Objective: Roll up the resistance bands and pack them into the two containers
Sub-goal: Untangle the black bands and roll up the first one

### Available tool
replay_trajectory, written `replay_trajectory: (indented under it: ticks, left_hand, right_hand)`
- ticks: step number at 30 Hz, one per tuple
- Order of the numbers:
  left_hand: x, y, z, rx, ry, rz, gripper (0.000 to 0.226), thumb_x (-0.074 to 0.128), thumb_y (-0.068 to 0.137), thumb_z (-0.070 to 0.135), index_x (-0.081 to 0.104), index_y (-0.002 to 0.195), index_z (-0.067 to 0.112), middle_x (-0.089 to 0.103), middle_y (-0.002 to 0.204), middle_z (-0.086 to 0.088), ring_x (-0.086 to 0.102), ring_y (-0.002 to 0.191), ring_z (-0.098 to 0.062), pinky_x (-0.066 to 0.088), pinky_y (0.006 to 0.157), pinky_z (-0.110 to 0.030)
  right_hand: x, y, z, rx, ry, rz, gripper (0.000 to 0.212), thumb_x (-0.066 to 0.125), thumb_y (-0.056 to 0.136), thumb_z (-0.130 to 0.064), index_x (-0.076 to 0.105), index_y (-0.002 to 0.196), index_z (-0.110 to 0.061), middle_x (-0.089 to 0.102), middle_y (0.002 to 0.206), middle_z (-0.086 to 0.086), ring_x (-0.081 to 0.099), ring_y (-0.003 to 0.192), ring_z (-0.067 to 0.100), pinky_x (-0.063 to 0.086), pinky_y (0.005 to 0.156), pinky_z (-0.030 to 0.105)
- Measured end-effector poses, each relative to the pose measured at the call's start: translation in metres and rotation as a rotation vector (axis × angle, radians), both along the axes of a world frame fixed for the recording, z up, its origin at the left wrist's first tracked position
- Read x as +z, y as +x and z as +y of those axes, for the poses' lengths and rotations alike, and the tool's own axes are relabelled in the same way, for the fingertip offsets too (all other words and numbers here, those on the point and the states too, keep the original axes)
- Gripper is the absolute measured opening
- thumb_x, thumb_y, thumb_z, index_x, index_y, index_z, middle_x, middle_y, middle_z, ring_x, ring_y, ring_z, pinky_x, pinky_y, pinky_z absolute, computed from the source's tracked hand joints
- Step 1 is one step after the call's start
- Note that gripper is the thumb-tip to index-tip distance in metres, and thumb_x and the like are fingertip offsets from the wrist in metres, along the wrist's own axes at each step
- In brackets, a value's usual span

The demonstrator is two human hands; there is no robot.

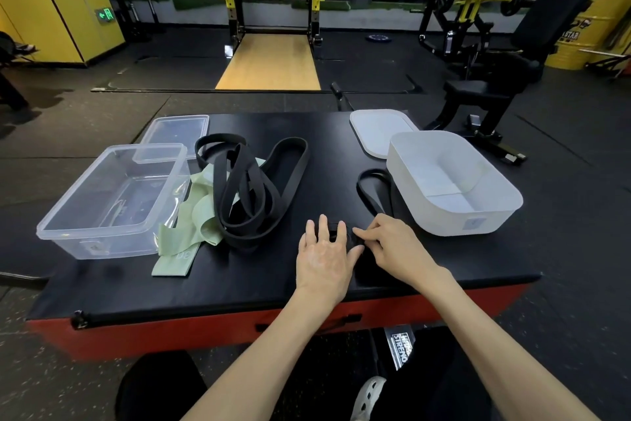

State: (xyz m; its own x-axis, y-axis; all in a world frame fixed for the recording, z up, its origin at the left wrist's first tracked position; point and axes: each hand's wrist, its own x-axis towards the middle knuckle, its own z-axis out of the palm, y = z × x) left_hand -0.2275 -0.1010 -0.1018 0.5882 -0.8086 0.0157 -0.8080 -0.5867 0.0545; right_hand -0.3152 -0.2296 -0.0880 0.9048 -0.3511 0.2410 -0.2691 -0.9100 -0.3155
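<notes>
- Head view: the left hand (324, 251) lies flat near the front edge of the black padded worktop (334, 147). Its fingers are straight and spread, pressing on the started coil of a narrow black rubber resistance band (370, 200).
- The right hand (392, 243), just beside it, has its fingertips curled in a pinching grip on the same band. The hands hide how many turns are wound.
- The band's free tail runs to a loop lying against the near left wall of the open white rectangular plastic container (454, 215), which holds nothing.
- Rubber is springy, so the coil will probably spring open if the flat palm lifts before the pinch is firm.
- As the tail is wound in, its loop may catch on the white container's corner and drag the container.
- A tangled heap of black loop bands (249, 188) lies over pale green flat bands (191, 215), touching the clear rectangular plastic container (112, 239). Pulling one free could drag the others along or shove that light container.
</notes>
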Motion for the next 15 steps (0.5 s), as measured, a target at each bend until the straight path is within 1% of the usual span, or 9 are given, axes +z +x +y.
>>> replay_trajectory:
  ticks: [2,4,6,8,10,12,13,15]
  left_hand:
    - [0.001,0.001,0.001,-0.014,0.022,0.014,0.068,0.017,0.098,0.057,0.005,0.152,0.019,0.001,0.159,-0.016,0.002,0.146,-0.035,0.011,0.118,-0.043]
    - [0.004,0.007,0.004,-0.072,0.070,0.024,0.070,0.018,0.097,0.059,0.001,0.153,0.020,-0.005,0.159,-0.015,-0.003,0.146,-0.035,0.005,0.118,-0.046]
    - [0.008,0.021,0.008,-0.186,0.125,0.015,0.073,0.021,0.096,0.061,0.000,0.153,0.020,-0.009,0.159,-0.013,-0.009,0.146,-0.035,0.000,0.118,-0.047]
    - [0.016,0.043,0.009,-0.334,0.166,-0.032,0.073,0.022,0.094,0.064,-0.001,0.153,0.026,-0.014,0.159,-0.008,-0.014,0.145,-0.033,-0.003,0.118,-0.047]
    - [0.020,0.062,0.007,-0.465,0.211,-0.035,0.073,0.021,0.092,0.067,-0.004,0.152,0.032,-0.013,0.160,-0.004,-0.010,0.146,-0.030,0.000,0.119,-0.046]
    - [0.021,0.070,0.006,-0.537,0.204,0.000,0.072,0.022,0.092,0.067,-0.001,0.152,0.033,-0.006,0.161,-0.001,0.001,0.147,-0.028,0.010,0.119,-0.042]
    - [0.019,0.070,0.007,-0.536,0.176,0.025,0.072,0.023,0.093,0.066,0.001,0.152,0.032,-0.002,0.161,0.000,0.005,0.147,-0.026,0.014,0.119,-0.040]
    - [0.014,0.065,0.010,-0.503,0.097,0.052,0.069,0.026,0.094,0.063,0.007,0.152,0.032,0.002,0.161,0.002,0.008,0.146,-0.023,0.017,0.118,-0.037]
  right_hand:
    - [0.000,0.001,0.001,0.001,-0.002,-0.018,0.027,0.057,0.092,-0.011,0.069,0.115,-0.018,0.058,0.090,0.003,0.059,0.080,0.022,0.045,0.070,0.028]
    - [-0.002,0.001,0.001,0.004,-0.001,-0.029,0.027,0.058,0.092,-0.011,0.069,0.115,-0.018,0.057,0.088,0.004,0.058,0.077,0.022,0.046,0.069,0.030]
    - [-0.003,0.001,0.001,0.008,-0.007,-0.044,0.028,0.060,0.090,-0.009,0.070,0.114,-0.018,0.056,0.085,0.004,0.058,0.073,0.023,0.046,0.066,0.030]
    - [-0.004,0.001,0.001,0.014,-0.018,-0.056,0.028,0.062,0.088,-0.007,0.071,0.113,-0.017,0.056,0.083,0.004,0.059,0.070,0.023,0.043,0.062,0.027]
    - [-0.004,0.001,0.000,0.021,-0.015,-0.059,0.029,0.063,0.087,-0.006,0.071,0.112,-0.018,0.056,0.081,0.003,0.059,0.069,0.023,0.042,0.061,0.026]
    - [-0.005,-0.001,-0.003,0.022,0.000,-0.060,0.031,0.062,0.087,-0.008,0.070,0.114,-0.020,0.056,0.084,0.000,0.059,0.073,0.021,0.043,0.065,0.025]
    - [-0.005,-0.003,-0.004,0.020,0.008,-0.058,0.032,0.061,0.088,-0.008,0.069,0.116,-0.021,0.056,0.086,-0.002,0.059,0.076,0.019,0.043,0.068,0.025]
    - [-0.006,-0.007,-0.004,0.012,0.036,-0.061,0.036,0.057,0.089,-0.009,0.065,0.122,-0.023,0.055,0.092,-0.005,0.059,0.082,0.015,0.045,0.073,0.024]
